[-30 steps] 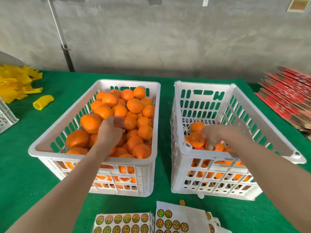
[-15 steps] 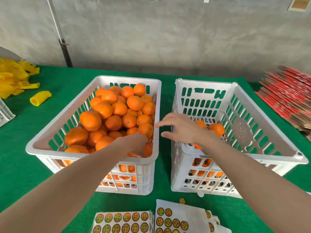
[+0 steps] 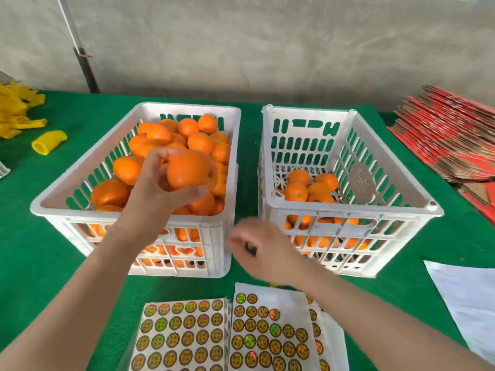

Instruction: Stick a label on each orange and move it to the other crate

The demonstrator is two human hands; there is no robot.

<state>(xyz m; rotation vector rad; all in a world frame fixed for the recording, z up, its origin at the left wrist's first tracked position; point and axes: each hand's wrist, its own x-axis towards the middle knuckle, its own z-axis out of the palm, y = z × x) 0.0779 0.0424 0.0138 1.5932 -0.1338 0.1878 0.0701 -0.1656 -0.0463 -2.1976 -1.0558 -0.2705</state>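
Observation:
My left hand [image 3: 158, 188] holds an orange [image 3: 188, 170] lifted above the left white crate [image 3: 53, 207], which is piled with several oranges [image 3: 198, 141]. The right white crate [image 3: 348, 210] holds a smaller heap of oranges [image 3: 296, 191] on its floor. My right hand [image 3: 263, 250] is blurred, low in front of the gap between the crates, fingers curled and apart with nothing seen in them. Sheets of round gold labels [image 3: 184, 336] lie on the green table just below it, a second sheet [image 3: 267, 330] overlapping to the right.
Green cloth [image 3: 34, 263] covers the table. Yellow foam sleeves [image 3: 49, 141] lie at the far left. A stack of flat red cartons [image 3: 444, 135] sits at the right, and a white paper sheet [image 3: 466, 293] lies near the right edge. A grey wall stands behind.
My left hand rose out of the left crate with an orange in it. My right hand drew back from the right crate and came down toward the label sheets.

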